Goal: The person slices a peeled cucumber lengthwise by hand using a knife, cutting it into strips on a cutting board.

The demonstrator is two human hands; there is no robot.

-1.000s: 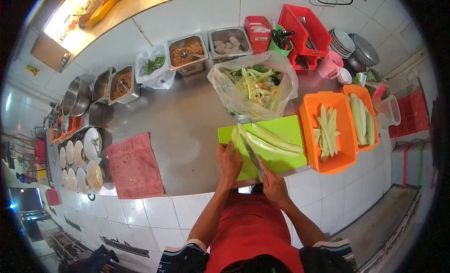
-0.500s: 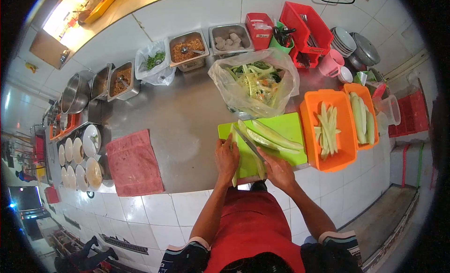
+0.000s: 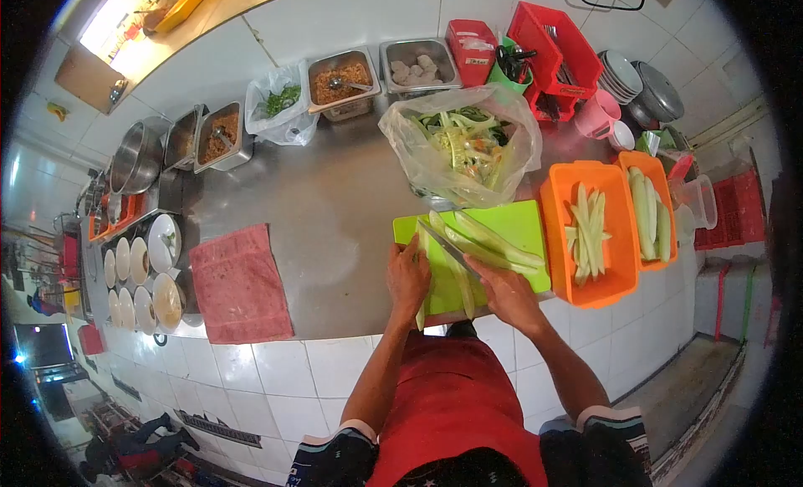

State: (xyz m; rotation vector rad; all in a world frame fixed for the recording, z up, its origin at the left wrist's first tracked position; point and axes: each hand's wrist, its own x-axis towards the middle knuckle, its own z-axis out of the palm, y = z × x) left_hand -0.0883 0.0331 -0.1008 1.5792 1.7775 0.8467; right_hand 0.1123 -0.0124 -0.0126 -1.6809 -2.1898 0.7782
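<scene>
Since a second ago, the right hand (image 3: 506, 294) and its knife (image 3: 447, 246) have gone farther up the cutting board (image 3: 441, 300), and a long pale green strip (image 3: 460, 284) now lies just left of the blade. That right hand is closed around the knife, and its fingers hide the handle. On the left side of the green board, the left hand (image 3: 409, 278) has bent fingers on a thin piece (image 3: 421, 318). The hand covers most of that piece, so I cannot tell if it is pinched tight or just pressed. Two more long pieces (image 3: 498, 243) lie on the board, right of the knife. Beside the board, an orange tub (image 3: 590, 297) holds cut strips. Red box (image 3: 470, 48) and red bin (image 3: 535, 35) by the wall have small labels, but the letters are too tiny to read. White marks on the dark sleeve (image 3: 335, 463) are cut off at the bottom. Cloudy plastic makes some greens in the bag (image 3: 406, 156) blurry. Far down on the left, another person (image 3: 155, 447) is dim and partly lost in the dark edge.
</scene>
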